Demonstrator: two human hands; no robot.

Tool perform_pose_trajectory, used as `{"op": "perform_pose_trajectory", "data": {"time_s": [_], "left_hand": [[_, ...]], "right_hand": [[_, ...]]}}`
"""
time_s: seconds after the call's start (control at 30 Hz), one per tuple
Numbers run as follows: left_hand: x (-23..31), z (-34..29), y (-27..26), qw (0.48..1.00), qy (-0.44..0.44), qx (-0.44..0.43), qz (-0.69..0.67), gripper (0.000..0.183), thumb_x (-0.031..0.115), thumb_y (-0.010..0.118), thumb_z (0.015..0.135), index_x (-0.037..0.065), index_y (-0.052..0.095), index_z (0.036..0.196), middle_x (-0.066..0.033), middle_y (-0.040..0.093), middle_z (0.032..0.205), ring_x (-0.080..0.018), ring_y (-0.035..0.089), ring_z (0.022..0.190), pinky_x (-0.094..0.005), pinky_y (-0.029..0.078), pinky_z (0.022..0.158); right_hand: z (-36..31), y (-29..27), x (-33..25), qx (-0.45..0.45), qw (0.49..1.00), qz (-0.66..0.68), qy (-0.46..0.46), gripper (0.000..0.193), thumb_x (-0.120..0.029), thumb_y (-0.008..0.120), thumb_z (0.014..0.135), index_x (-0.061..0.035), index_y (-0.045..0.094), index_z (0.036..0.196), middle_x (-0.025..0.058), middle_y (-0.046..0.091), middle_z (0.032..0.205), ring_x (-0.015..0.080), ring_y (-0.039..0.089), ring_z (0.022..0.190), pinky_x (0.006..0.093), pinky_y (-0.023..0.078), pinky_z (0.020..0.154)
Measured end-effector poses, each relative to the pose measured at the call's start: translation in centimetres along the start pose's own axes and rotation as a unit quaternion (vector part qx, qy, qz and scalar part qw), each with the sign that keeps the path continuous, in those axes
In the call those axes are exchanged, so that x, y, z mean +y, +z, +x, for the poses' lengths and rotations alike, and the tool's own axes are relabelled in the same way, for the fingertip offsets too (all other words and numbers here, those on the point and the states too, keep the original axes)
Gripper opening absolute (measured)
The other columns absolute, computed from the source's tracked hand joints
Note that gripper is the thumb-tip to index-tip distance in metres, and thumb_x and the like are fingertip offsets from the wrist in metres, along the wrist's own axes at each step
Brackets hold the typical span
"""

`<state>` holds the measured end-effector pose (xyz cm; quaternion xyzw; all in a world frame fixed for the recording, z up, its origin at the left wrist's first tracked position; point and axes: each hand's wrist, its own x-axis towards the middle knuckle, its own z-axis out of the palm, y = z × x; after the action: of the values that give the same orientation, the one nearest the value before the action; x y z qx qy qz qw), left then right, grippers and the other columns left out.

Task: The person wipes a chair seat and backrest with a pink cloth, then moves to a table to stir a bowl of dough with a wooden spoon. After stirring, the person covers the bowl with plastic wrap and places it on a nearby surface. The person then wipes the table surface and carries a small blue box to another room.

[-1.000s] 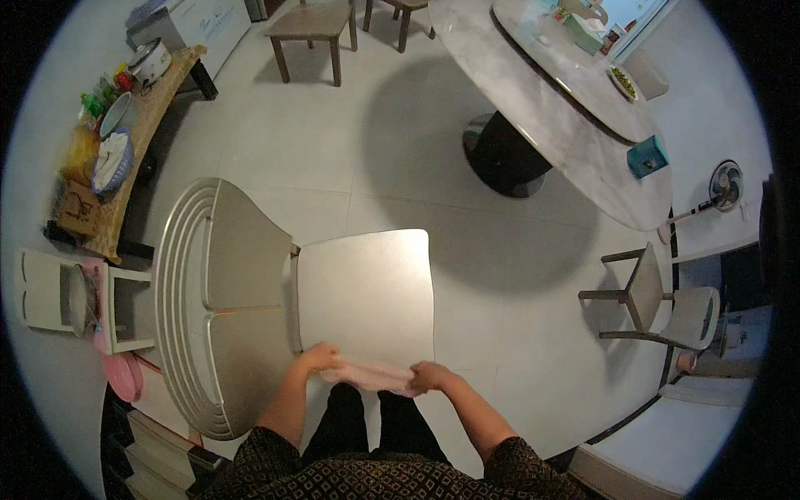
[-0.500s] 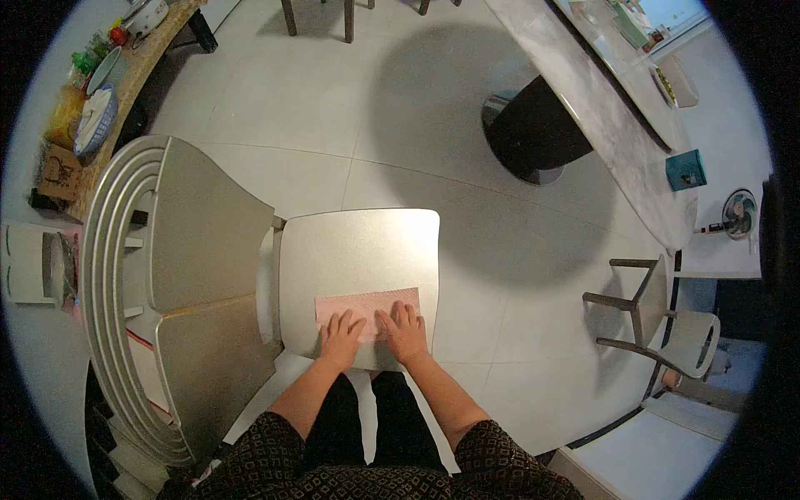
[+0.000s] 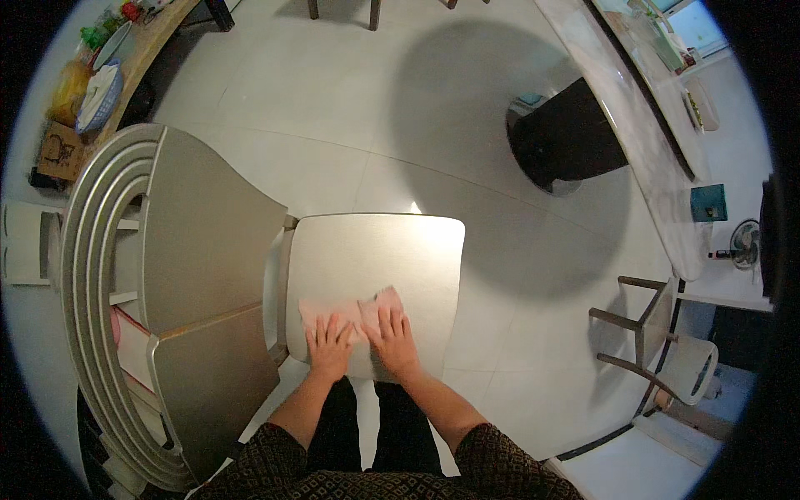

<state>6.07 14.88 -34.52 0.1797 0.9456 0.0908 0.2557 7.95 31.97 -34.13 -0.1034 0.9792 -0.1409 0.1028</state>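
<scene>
A small pale pink cloth (image 3: 346, 310) lies on the near part of a light square tabletop (image 3: 383, 258). My left hand (image 3: 330, 346) rests flat on the cloth's left half, fingers spread. My right hand (image 3: 392, 333) lies flat beside it on the cloth's right half, where one corner sticks up toward the far side. Both palms press down and neither hand grips anything. My forearms come in from the lower edge in dark patterned sleeves.
A curved grey cabinet with open doors (image 3: 167, 283) stands at the left. A long marble table on a black pedestal (image 3: 567, 142) is at the upper right. A chair (image 3: 667, 350) stands at the right, and a cluttered wooden bench (image 3: 100, 75) at the upper left.
The cloth was held up in both hands a second ago. It now lies on the tabletop, narrower than half a second ago, with both hands flat on it nearer the front edge.
</scene>
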Motion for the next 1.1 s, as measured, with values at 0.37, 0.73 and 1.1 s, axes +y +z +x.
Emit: {"op": "perform_pose_trajectory", "data": {"time_s": [0.37, 0.73, 1.1], "left_hand": [[0.5, 16.4, -8.7, 0.997, 0.065, 0.002, 0.032, 0.057, 0.038, 0.044, 0.083, 0.024, 0.021, 0.133, -0.0069, 0.008, 0.141, -0.0352, 0.004, 0.128, -0.0592, 0.011, 0.096], [6.3, 1.0, 2.4, 0.965, 0.246, 0.023, 0.089, 0.054, 0.035, 0.051, 0.076, 0.016, 0.039, 0.125, -0.006, 0.021, 0.137, -0.0312, 0.011, 0.127, -0.0623, 0.006, 0.095], [2.5, 7.9, -2.2, 0.991, 0.119, 0.025, 0.058, 0.056, 0.034, 0.048, 0.081, 0.014, 0.029, 0.13, -0.0054, 0.017, 0.139, -0.03, 0.012, 0.127, -0.0606, 0.008, 0.096]], "right_hand": [[12.8, -2.5, 8.2, 0.091, 0.988, -0.019, 0.122, 0.056, -0.033, 0.058, 0.074, -0.0211, 0.037, 0.124, 0.0246, 0.026, 0.13, 0.0437, 0.025, 0.118, 0.0505, 0.024, 0.096], [-8.7, -0.1, 2.6, -0.122, 0.985, 0.059, 0.106, 0.067, -0.033, 0.062, 0.07, 0.0, 0.035, 0.121, 0.0297, 0.024, 0.127, 0.0467, 0.017, 0.121, 0.0522, 0.016, 0.099], [2.9, -1.5, 4.3, 0.027, 0.986, -0.008, 0.162, 0.056, -0.034, 0.054, 0.077, -0.0139, 0.036, 0.125, 0.0278, 0.025, 0.128, 0.045, 0.025, 0.118, 0.0519, 0.021, 0.096]]}}
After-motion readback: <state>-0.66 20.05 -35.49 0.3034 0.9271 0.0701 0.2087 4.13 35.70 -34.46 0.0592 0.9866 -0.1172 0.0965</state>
